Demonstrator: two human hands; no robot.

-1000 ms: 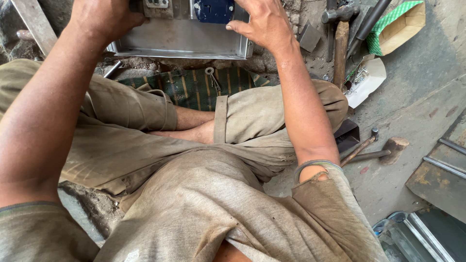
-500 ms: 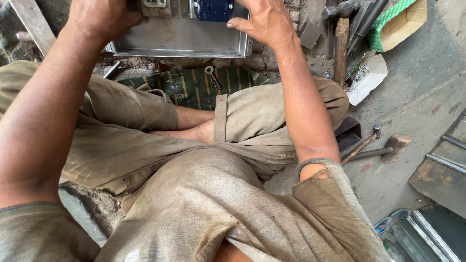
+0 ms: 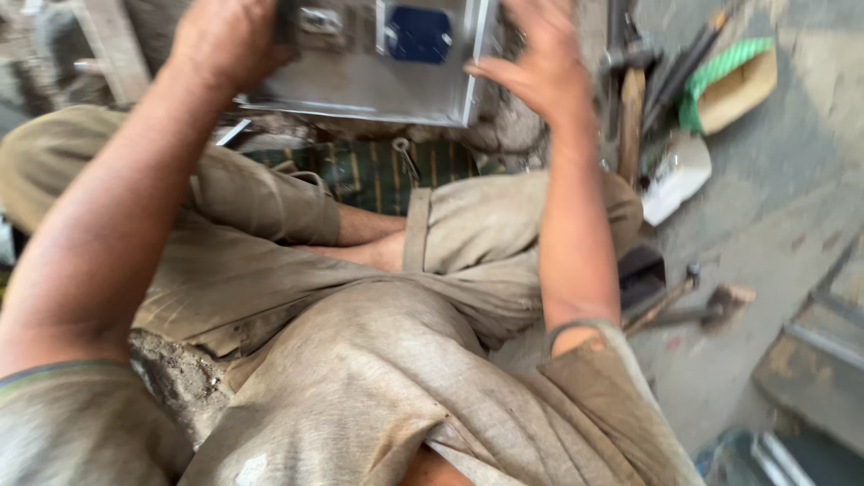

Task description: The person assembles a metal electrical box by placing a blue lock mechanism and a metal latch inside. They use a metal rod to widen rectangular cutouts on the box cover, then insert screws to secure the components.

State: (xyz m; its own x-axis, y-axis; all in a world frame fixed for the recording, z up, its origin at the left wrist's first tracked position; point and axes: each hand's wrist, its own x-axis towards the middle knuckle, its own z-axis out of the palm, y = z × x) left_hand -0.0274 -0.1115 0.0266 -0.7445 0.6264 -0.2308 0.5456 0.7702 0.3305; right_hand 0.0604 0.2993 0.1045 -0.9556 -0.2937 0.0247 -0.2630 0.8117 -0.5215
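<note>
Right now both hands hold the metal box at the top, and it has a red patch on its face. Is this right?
Not quite: the patch is dark blue, not red, as the head view shows. The rest stands: the left hand and right hand hold the metal box at the top.

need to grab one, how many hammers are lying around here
2 that I can make out. One hammer lies at the top right, beside the right hand. The other hammer lies on the floor at the right, near the elbow. Blur and clutter may hide more.
</note>
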